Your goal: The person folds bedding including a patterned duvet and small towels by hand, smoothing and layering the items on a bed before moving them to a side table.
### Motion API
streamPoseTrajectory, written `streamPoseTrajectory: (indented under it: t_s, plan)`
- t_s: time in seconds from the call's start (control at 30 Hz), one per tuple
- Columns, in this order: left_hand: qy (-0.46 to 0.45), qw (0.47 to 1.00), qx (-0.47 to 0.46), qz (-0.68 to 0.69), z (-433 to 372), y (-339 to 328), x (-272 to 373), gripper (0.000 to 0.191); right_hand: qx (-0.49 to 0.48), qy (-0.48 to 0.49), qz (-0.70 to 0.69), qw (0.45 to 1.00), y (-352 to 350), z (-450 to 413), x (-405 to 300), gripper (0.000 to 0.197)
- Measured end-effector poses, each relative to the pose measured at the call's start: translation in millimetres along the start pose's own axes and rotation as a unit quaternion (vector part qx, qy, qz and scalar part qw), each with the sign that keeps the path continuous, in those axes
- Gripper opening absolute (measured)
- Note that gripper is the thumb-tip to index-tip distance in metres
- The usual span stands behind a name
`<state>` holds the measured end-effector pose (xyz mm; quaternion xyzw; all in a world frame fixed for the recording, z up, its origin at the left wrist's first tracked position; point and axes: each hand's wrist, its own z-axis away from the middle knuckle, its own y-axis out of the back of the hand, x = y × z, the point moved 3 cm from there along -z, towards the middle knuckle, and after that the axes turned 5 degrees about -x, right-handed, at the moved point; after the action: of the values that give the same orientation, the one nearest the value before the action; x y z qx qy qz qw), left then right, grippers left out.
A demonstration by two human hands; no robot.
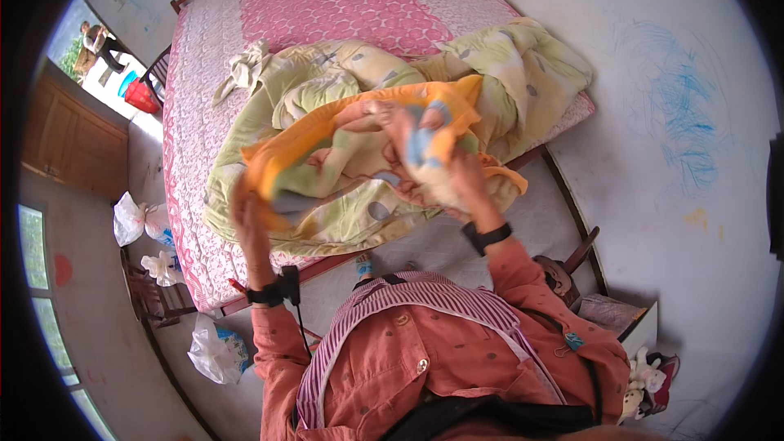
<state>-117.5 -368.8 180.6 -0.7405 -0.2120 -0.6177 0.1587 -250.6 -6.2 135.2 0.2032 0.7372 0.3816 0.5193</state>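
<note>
An orange-bordered printed cloth [294, 147], perhaps a small blanket or towel, is spread in the air between my hands and blurred by motion. My left hand [248, 211] grips its lower left end. At the right, my right hand [468, 180] holds a bunched part, with a fold hiding some fingers. Under and behind the cloth lies a rumpled pale green and cream quilt [514, 61]. That quilt rests on a bed [331, 0] with a pink and white patterned cover. A twisted whitish cloth end [245, 67] lies at the quilt's left side.
Plastic bags [214, 349] sit on the left, near a dark wooden chair [159, 297]. A wooden door [76, 128] stands beside the opening, with a person [98, 43] and a red bucket [141, 96] outside. Soft toys [643, 376] and an open box [637, 321] are at the lower right.
</note>
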Motion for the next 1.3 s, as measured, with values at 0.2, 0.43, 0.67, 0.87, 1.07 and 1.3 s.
streamPoseTrajectory:
  t_s: [0.2,0.43,0.67,0.87,1.07,1.3]
  plan:
    - [0.265,0.91,-0.217,0.232,78,-112,-18,0.045,-0.151,0.173,0.023,0.973,-56,67,-134,0.021]
    - [0.2,0.918,-0.086,0.33,22,-43,-34,0.032,-0.011,0.175,-0.251,0.952,19,67,-102,0.015]
    - [-0.115,0.954,0.211,-0.181,1,209,80,0.032,-0.136,-0.279,-0.226,0.923,6,98,20,0.026]
    - [-0.209,0.839,0.385,-0.324,56,301,196,0.031,-0.307,-0.29,-0.632,0.65,-96,17,-50,0.056]
    - [-0.239,0.796,0.421,-0.362,75,334,230,0.03,-0.44,-0.162,-0.5,0.728,-204,-63,-147,0.087]
    - [-0.285,0.837,0.351,-0.307,18,306,241,0.03,-0.549,-0.041,-0.403,0.731,-217,-42,-248,0.081]
